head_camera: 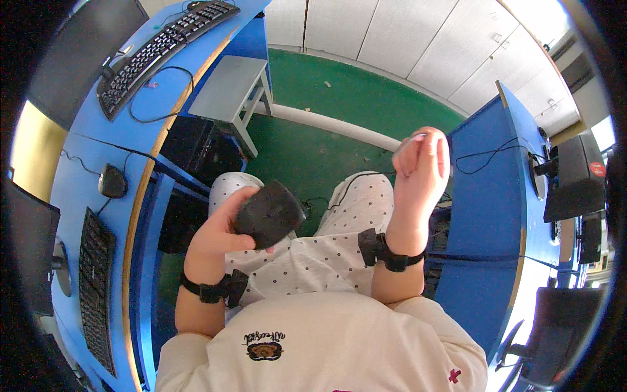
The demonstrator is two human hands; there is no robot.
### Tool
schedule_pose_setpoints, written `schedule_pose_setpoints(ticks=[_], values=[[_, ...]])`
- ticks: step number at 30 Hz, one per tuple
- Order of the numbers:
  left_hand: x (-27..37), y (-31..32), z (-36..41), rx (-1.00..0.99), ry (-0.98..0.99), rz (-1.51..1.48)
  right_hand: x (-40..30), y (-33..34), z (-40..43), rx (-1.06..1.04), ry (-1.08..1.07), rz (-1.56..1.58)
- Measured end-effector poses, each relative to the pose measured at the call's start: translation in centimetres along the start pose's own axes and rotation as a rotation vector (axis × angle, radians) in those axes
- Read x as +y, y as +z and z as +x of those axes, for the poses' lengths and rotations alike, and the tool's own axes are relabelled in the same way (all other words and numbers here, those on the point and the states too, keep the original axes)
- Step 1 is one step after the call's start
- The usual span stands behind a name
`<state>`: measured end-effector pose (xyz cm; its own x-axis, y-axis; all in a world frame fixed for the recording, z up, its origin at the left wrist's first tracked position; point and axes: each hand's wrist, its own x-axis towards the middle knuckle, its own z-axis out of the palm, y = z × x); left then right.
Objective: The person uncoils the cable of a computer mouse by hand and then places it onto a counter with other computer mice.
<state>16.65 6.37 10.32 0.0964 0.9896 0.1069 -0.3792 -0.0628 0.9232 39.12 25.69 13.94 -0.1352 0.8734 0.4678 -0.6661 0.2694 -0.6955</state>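
My left hand (220,228) grips a black boxy device (269,215) with rounded corners, possibly a small speaker, above my lap. Its underside and some of my fingers are hidden. My right hand (423,157) is raised on the other side, fingers curled together. A thin black cable (350,183) runs over my right knee up to those fingers, which seem to hold it. Between the fingertips shows a thin pale edge (416,138), too small to identify. Black straps with small boxes circle both wrists.
At left, a blue desk (161,98) carries keyboards (95,289), a mouse (112,181) and monitors. A grey stool (232,88) stands beside it, near a black computer case (196,147). Another blue desk (490,235) with monitors is at right. White cabinets (382,39) line the far side.
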Motion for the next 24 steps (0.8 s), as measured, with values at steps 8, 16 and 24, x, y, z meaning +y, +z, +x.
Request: schedule_pose_setpoints(ticks=[8,16,24], values=[[3.5,1.9,3.1,0.303,0.436,-0.132,4.6,3.7,-3.9,-0.591,-0.116,-0.93],[1.1,0.1,1.7,0.523,0.165,1.258,3.7,5.7,-5.4,-0.941,-0.26,-0.828],[2.1,1.0,0.9,-0.045,0.001,1.04,3.3,5.5,-2.7,-0.933,-0.215,-0.717]])
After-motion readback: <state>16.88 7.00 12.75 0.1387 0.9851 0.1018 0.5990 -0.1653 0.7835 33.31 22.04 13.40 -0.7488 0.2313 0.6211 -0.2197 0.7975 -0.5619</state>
